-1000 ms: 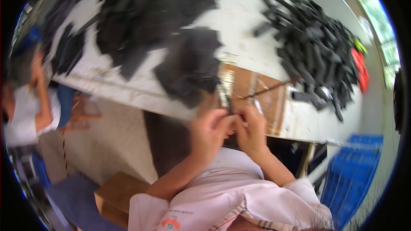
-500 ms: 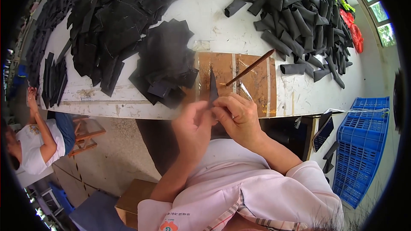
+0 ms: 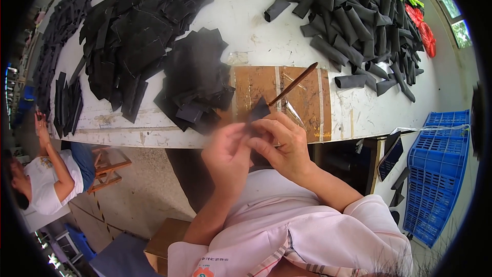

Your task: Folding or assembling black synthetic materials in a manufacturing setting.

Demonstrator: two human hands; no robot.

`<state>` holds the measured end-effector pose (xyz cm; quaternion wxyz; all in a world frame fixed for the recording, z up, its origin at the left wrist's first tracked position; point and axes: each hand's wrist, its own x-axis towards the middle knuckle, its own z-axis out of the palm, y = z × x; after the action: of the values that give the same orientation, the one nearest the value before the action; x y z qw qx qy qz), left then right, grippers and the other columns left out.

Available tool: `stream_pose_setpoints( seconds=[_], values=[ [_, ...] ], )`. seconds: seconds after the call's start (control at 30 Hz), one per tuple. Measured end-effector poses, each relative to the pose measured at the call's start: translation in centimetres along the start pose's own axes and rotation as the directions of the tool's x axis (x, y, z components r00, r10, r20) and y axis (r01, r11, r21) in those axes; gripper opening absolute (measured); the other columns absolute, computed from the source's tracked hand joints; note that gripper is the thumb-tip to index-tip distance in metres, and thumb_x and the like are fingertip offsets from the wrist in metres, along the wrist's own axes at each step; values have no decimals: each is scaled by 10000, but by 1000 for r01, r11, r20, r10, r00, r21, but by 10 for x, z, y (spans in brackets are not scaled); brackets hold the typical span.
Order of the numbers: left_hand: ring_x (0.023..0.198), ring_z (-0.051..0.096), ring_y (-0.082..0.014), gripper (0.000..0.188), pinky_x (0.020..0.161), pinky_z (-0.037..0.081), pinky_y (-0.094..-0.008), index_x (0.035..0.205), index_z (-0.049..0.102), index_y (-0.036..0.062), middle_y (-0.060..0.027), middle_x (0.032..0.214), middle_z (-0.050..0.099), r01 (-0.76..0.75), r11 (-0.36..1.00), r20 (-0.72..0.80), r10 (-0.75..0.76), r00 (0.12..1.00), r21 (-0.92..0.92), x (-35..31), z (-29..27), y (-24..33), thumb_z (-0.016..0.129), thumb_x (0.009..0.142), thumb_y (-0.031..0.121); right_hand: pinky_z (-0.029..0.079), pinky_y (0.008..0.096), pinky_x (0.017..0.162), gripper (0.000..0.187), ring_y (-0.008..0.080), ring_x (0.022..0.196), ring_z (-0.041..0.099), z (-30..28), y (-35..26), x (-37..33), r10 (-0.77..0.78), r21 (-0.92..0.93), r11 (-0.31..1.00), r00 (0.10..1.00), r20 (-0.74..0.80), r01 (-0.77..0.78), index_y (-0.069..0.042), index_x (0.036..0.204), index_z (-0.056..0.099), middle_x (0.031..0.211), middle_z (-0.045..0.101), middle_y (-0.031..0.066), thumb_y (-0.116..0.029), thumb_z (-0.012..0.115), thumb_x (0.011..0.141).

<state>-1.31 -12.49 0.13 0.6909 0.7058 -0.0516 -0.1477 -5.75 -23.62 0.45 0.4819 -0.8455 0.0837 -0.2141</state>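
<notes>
Just past the table's front edge, both hands hold a small folded piece of black sheet material point(image 3: 260, 109). My left hand point(image 3: 225, 154) pinches its near left side, slightly blurred, while the fingers of my right hand point(image 3: 282, 141) close on it from the right. The piece's flared far end sticks up above the fingertips. Where the fingertips meet, its near part is hidden. A dark brown stick point(image 3: 296, 82) slants up to the right beyond my right hand, over a taped brown cardboard sheet point(image 3: 307, 107). Whether a finger touches the stick's lower end I cannot tell.
A stack of flat black pieces point(image 3: 195, 66) lies left of the cardboard, before a larger black heap point(image 3: 138, 36). Black rolled tubes point(image 3: 353, 25) pile up at the far right. A blue plastic crate point(image 3: 435, 174) stands right. Another person point(image 3: 54, 174) sits at the left.
The black piece has turned from a narrow upright point to a wider flap tilted right. The stick's upper end has shifted left. Both hands keep their hold.
</notes>
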Motion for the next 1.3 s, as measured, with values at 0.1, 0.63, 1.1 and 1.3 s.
stream_pose_setpoints(
  seconds=[0.1,0.63,1.1,1.3],
  values=[
    [534,514,-35,164,358,372,-158,918,531,-47,-73,746,606,-45,997,33,43,999,58,-3,2,-1,575,760,-41,455,305,490,224,246,587,546,1,6,2,-103,-63,993,995,-12,102,6,858,547,719,493,90,-22,643,658],
    [433,365,-11,229,362,267,-149,899,488,-6,-34,683,526,418,760,336,-276,901,-498,11,-9,7,510,689,-96,323,198,490,48,75,540,391,-10,7,0,509,710,259,717,475,-655,-21,718,579,672,510,-5,-49,613,737],
    [442,400,-20,167,351,262,-149,874,501,-1,-58,714,572,353,794,284,-237,929,-495,7,-13,9,512,729,-81,336,196,575,199,80,634,386,-9,10,-3,384,688,357,771,509,-632,-66,736,493,685,420,-33,-229,560,827],
    [571,469,-60,282,470,332,-165,976,489,-36,-67,768,563,621,524,766,98,635,-582,-18,-35,35,573,708,-15,354,235,638,198,111,708,423,-37,-30,-7,-62,729,538,843,535,-423,-21,753,509,747,436,20,-196,537,841]
  ],
)
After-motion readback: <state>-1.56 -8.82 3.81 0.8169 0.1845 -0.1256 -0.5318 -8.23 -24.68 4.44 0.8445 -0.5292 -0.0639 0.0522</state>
